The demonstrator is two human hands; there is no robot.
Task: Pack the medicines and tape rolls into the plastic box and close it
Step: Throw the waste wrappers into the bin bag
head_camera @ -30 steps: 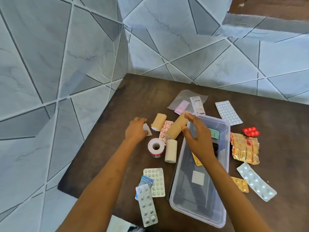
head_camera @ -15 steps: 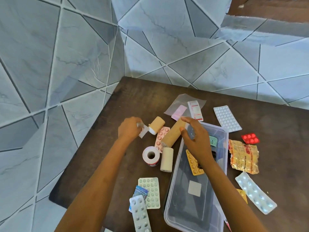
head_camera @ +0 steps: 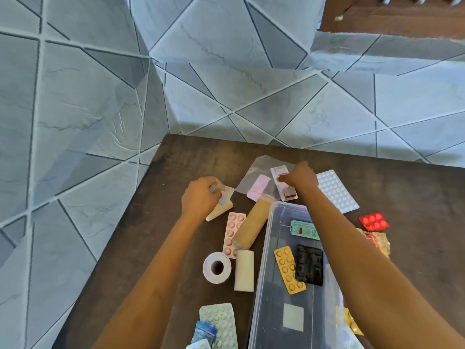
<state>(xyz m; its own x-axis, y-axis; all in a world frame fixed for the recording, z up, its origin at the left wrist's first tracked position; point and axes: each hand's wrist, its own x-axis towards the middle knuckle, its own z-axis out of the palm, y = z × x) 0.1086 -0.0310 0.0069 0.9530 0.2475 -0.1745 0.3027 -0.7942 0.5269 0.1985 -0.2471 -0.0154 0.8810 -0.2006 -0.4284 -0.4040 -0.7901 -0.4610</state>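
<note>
The clear plastic box [head_camera: 266,248] stands open at the lower right and holds a green strip [head_camera: 303,229], a yellow blister [head_camera: 289,269] and a black blister [head_camera: 309,264]. My left hand [head_camera: 201,195] is closed around a small tan bandage roll [head_camera: 219,210] and its white wrapper, left of the box. My right hand [head_camera: 299,177] reaches past the box's far end and pinches a white-and-red medicine strip [head_camera: 286,191] lying on a clear bag [head_camera: 254,172]. A long tan roll [head_camera: 250,225] leans on the box's left rim. A white tape roll [head_camera: 217,267] and a white bandage roll [head_camera: 244,270] sit beside the box.
On the dark table lie a pink blister [head_camera: 232,234], a pink strip [head_camera: 258,187], a white blister [head_camera: 336,191], a red blister [head_camera: 373,221], a gold foil pack [head_camera: 377,241], a pale green blister [head_camera: 221,323] and a blue sachet [head_camera: 203,332]. Tiled walls border the table at the far and left sides.
My right hand left the long tan roll and moved away to the white-and-red strip. My left hand took up the small tan roll.
</note>
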